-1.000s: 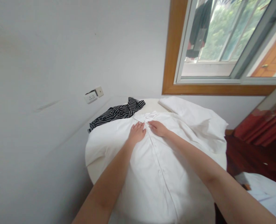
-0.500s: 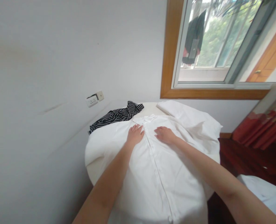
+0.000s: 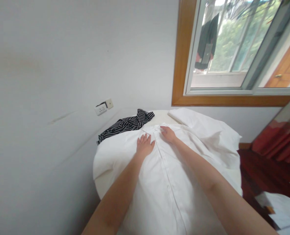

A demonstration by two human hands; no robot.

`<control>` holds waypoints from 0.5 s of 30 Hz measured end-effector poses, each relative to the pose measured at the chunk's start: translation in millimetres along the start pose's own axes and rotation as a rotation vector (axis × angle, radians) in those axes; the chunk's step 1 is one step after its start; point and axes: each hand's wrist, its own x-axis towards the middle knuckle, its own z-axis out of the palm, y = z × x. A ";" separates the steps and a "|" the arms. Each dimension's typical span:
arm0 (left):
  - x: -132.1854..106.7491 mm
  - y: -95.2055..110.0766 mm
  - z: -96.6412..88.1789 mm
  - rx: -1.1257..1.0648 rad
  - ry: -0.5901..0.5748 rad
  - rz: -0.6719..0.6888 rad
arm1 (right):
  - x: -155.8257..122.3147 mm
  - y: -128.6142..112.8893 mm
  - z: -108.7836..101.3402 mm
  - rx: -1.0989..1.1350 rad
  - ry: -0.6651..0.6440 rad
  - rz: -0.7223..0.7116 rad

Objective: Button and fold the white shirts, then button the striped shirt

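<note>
1. Spread wide with the left hand [image 3: 145, 148], palm down on the white shirt [image 3: 157, 182], apparently gripping nothing.
2. Bent loosely at the fingers of the right hand [image 3: 168, 134], touching the cloth near the collar [image 3: 156, 127]; impossible to tell whether pinching any fabric.
3. Laid out front side up beneath both hands, with the front seam [image 3: 164, 166] running from between them back toward the body, and covering most of the worktop [image 3: 103, 183].
4. Note a black-and-white striped garment [image 3: 126, 125] beyond the left hand, right beside the shirt's upper edge.
5. Note also white cloth [image 3: 210, 129] beyond and to the right of the right hand; cannot tell whether separate or part of the shirt.
6. Could skew the collar by pushing unevenly with the right hand.
7. Could press creases in by bearing down on loose folds right of the right hand.
8. Might nudge the striped garment by reaching farther with the left hand.
</note>
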 end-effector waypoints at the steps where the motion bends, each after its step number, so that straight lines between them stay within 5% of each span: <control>1: 0.0 0.0 0.0 -0.002 -0.001 -0.001 | -0.4 -2.0 -0.3 -0.008 0.018 0.010; 15: -1.3 2.6 -2.6 -0.046 0.011 -0.005 | -35.1 -23.2 -12.9 -0.376 0.032 -0.071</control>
